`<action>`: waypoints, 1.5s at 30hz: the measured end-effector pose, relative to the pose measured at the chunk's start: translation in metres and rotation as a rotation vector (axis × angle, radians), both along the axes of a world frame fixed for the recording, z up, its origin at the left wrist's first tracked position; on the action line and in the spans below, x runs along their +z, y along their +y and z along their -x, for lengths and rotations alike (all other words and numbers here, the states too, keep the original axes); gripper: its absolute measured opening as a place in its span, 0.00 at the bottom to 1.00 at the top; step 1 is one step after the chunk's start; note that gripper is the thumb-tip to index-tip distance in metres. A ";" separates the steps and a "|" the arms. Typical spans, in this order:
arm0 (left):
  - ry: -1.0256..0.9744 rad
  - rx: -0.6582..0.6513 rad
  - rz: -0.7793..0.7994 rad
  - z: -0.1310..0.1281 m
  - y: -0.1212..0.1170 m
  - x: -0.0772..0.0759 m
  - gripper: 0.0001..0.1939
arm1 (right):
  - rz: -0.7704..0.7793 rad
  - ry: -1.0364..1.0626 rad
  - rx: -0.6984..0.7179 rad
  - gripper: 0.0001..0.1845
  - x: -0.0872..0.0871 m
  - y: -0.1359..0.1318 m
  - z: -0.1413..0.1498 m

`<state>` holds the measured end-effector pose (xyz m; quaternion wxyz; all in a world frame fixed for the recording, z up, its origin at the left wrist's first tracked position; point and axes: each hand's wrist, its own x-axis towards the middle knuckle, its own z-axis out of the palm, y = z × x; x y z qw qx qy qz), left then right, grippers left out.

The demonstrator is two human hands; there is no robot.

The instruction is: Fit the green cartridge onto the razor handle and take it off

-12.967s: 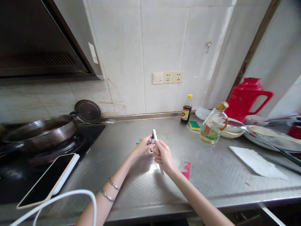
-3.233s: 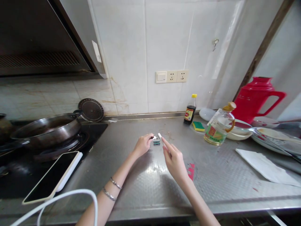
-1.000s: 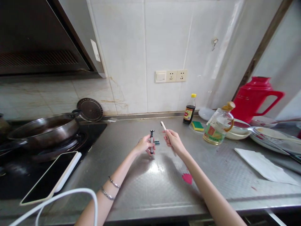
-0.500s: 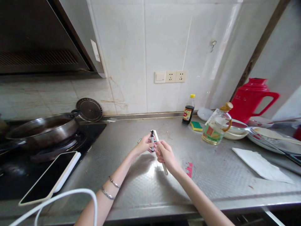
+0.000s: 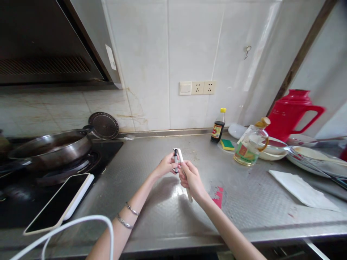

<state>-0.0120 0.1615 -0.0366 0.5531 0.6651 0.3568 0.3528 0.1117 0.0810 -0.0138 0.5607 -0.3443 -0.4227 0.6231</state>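
Note:
My left hand (image 5: 166, 165) is closed on a small razor (image 5: 176, 161) with a grey and black handle, held upright with its narrow T-shaped head on top. My right hand (image 5: 192, 180) grips a slim white toothbrush (image 5: 180, 155), tilted so its head leans toward the razor and its tail points down toward me. The toothbrush head is right beside the razor's head; whether they touch I cannot tell. Both hands are above the steel counter (image 5: 151, 224). The teal-edged piece seen earlier in my left hand is hidden by the fingers.
At left are a pan (image 5: 54, 146) on the stove and a phone (image 5: 58, 204) with a white cable (image 5: 94, 217). To the right stand a sauce bottle (image 5: 217, 126), a sponge (image 5: 227, 144), an oil bottle (image 5: 251, 148), a red thermos (image 5: 290, 117) and a folded white tissue (image 5: 300, 189).
A second ago the toothbrush was apart from the razor, to its right. My right hand has since brought it left against or close to the razor; both hands have shifted little in the last half second.

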 end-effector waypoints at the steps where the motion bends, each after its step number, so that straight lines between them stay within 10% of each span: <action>1: 0.006 -0.002 0.003 -0.001 0.000 -0.001 0.20 | -0.013 -0.003 -0.003 0.20 0.002 0.000 0.001; 12: -0.031 0.035 -0.016 -0.001 -0.003 0.007 0.17 | -0.032 -0.089 -0.004 0.19 -0.010 -0.010 0.009; 22: 0.043 0.074 -0.209 -0.006 0.001 -0.005 0.06 | -0.250 -0.350 -0.287 0.25 -0.006 -0.014 -0.021; 38: 0.156 0.105 -0.380 -0.006 0.001 -0.004 0.05 | -0.296 -0.473 -0.140 0.26 -0.013 -0.021 -0.010; 45: 0.084 0.017 -0.014 -0.007 -0.008 0.007 0.13 | -0.367 -0.541 -0.309 0.26 -0.005 -0.003 -0.032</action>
